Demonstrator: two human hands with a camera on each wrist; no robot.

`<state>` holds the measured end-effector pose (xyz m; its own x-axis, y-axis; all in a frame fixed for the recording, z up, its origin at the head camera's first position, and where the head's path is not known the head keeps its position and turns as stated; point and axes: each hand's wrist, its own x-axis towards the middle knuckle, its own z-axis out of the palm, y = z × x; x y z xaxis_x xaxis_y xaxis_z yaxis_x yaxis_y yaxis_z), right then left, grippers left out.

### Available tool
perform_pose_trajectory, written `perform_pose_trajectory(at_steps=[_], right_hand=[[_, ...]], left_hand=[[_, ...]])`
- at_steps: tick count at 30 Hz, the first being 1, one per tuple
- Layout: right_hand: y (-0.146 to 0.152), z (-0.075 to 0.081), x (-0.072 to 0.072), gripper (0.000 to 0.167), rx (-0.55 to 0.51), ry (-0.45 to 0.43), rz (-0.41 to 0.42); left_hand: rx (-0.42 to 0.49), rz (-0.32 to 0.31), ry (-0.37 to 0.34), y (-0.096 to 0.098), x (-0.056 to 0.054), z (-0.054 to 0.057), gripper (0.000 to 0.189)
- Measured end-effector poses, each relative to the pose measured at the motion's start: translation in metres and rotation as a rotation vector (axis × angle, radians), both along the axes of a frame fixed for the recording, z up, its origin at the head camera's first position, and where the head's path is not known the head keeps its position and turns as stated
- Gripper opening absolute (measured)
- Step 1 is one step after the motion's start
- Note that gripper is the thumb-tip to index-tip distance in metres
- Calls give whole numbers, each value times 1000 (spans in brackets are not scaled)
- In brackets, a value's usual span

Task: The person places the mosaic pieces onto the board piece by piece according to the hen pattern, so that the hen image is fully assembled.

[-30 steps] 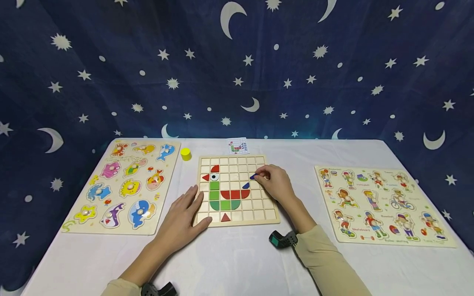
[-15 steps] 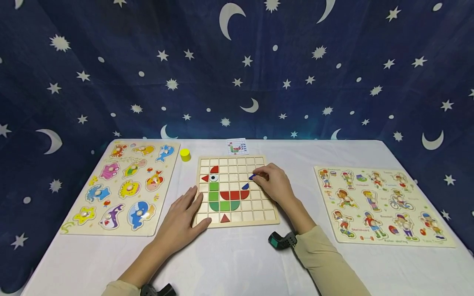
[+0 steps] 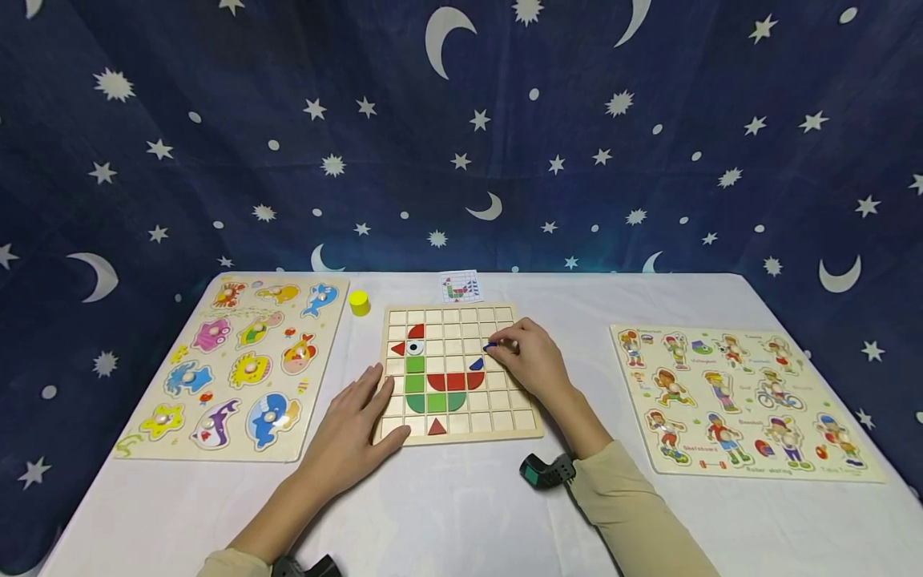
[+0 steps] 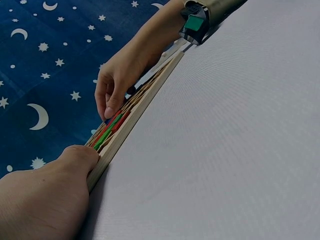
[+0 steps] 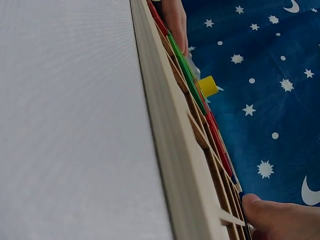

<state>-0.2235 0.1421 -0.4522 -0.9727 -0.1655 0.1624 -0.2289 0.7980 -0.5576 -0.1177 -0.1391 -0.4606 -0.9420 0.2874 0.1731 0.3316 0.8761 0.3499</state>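
Observation:
A wooden grid board (image 3: 505,399) lies on the table, with red, green and blue pieces set in its cells in a bird shape. At its right side my right hand (image 3: 535,361) pinches a small blue piece (image 3: 490,346) between thumb and fingers, over a cell. One blue piece (image 3: 477,365) sits in a cell just below and left of it. My left hand (image 3: 353,429) rests on the board's left edge, fingers straight and thumb along the lower left corner. In the right wrist view the right thumb (image 5: 260,210) presses near the blue piece; the fingers are mostly hidden.
Behind the board lies a small picture card (image 3: 460,286), with a yellow cylinder (image 3: 359,303) to its left. A sea-animal peg puzzle (image 3: 238,409) lies left, a sports-figure puzzle (image 3: 743,417) right. A starry blue cloth (image 3: 404,144) hangs behind the table.
My right hand shifts very slightly, and the blue piece it pinches tilts to lie flatter above the cell. My left hand stays in place on the board.

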Motion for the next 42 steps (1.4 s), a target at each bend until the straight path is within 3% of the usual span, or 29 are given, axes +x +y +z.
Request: perform_pose_trajectory(at_steps=[14,20,25,30,42], right_hand=[[5,4,-3,20,-25,-15,20],[39,15,-14,19,-122,-51,43],[79,15,-20,20,-65,-180,85],[97,10,-21,24,-50,-299,169],[99,0,-22,13,-17,-225,189]], left_hand=[[-4,4,-1,0,1,0,75],[-3,2,-5,1,0,1,75],[-4,-2,3,1,1,1,75],[-4,6,11,0,3,0,75],[-8,3,23,1,2,-1,74]])
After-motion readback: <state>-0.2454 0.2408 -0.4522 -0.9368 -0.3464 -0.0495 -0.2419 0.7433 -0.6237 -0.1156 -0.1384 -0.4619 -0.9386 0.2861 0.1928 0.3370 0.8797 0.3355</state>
